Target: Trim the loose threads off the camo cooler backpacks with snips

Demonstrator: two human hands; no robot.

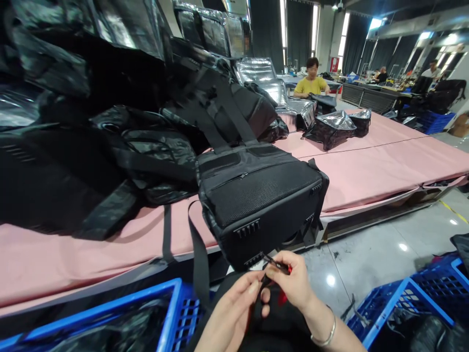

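the dark tool (274, 262) (half hidden, perhaps snips) gripped in the right hand (293, 278) is best angled clear of the left hand (238, 298), which pinches a black strip (264, 282) near the bag (264, 200) on the worktop (384, 166).

Black bag (264, 205) blocks the front; floor (351, 264) rightward leaves room.

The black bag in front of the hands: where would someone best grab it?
Probably by both sides of the near end of the black bag, coming from the near side: that boxy end faces the viewer and juts past the pink table's edge, while its straps run away behind.
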